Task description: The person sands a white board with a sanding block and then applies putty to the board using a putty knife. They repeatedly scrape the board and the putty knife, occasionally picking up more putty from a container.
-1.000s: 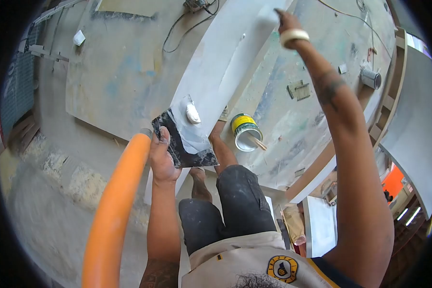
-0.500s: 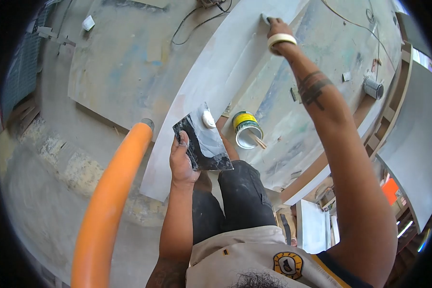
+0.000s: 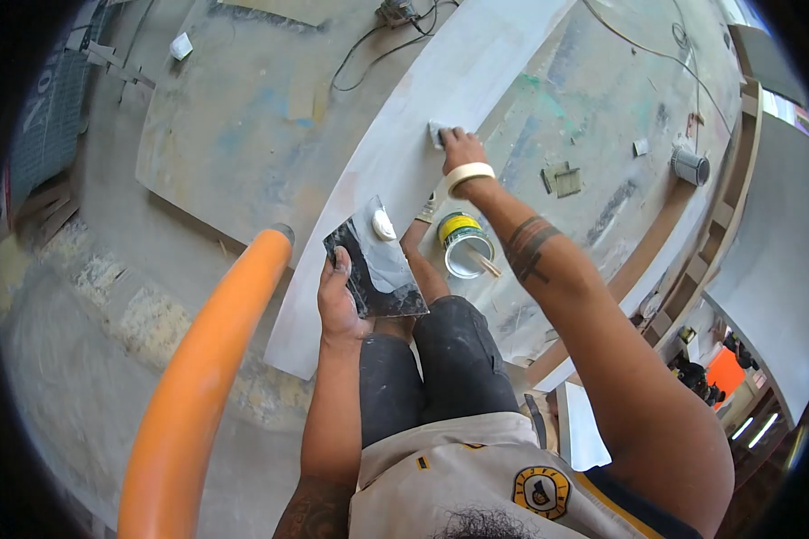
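Note:
My left hand [image 3: 337, 301] grips a dark flat plate [image 3: 377, 265] that carries a dab of white putty [image 3: 383, 225] near its far corner. My right hand [image 3: 458, 148] presses a small spreader blade [image 3: 436, 133] flat against a long white curved panel [image 3: 440, 99] that runs diagonally across the floor. A roll of tape sits around my right wrist [image 3: 467, 175]. The blade is mostly covered by my fingers.
An open yellow-labelled can [image 3: 463, 242] with a stick in it stands beside my knee. An orange pipe [image 3: 198, 377] crosses the lower left. A small grey tin [image 3: 690, 166] and cables [image 3: 368, 40] lie on the stained boards. Timber frames stand at right.
My right hand has slid back along the white panel towards me, from its far end to its middle. The left hand keeps the plate about where it was.

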Demonstrator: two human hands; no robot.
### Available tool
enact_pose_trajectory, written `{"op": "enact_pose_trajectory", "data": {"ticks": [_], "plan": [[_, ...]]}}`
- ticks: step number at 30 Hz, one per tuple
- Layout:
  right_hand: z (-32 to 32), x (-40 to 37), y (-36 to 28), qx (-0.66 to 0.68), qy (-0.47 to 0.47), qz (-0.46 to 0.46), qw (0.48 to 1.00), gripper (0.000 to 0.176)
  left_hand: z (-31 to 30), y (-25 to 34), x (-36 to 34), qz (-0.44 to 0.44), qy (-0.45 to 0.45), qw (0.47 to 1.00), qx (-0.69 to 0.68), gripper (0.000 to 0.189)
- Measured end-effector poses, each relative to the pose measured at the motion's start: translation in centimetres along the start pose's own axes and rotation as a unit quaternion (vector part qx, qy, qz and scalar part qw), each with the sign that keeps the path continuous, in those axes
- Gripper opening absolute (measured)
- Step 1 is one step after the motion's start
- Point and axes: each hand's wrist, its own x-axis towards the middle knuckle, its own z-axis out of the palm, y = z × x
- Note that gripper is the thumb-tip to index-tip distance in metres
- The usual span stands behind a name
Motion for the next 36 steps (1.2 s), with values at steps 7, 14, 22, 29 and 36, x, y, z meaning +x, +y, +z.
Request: {"op": "enact_pose_trajectory", "data": {"ticks": [7,14,22,29,36], "plan": [[-0.1,-5.7,-3.9,0.016,-0.311,0.006,0.950,0.044,-3.1,-0.1,-2.0,-0.026,-0.012,0.999,-0.020,0.039],[-8.8,-16.3,-9.6,0.284,0.013,-0.179,0.942,0.052,-7.7,-0.9,-4.1,-0.131,-0.026,0.980,-0.145,0.041],[-13.5,-24.1,-13.6,0.174,0.078,-0.424,0.885,0.055,-5.7,-0.3,-6.9,-0.150,-0.137,0.977,-0.060,0.048],[-4.1,-14.6,-2.7,0.027,0.027,-0.243,0.969,0.063,-8.4,1.3,-8.4,-0.052,-0.083,0.992,-0.077,0.039],[0.6,2.7,6.7,-0.041,0.114,0.007,0.993,0.060,-14.2,-1.2,-10.5,-0.075,-0.020,0.994,-0.080,0.037]]}}
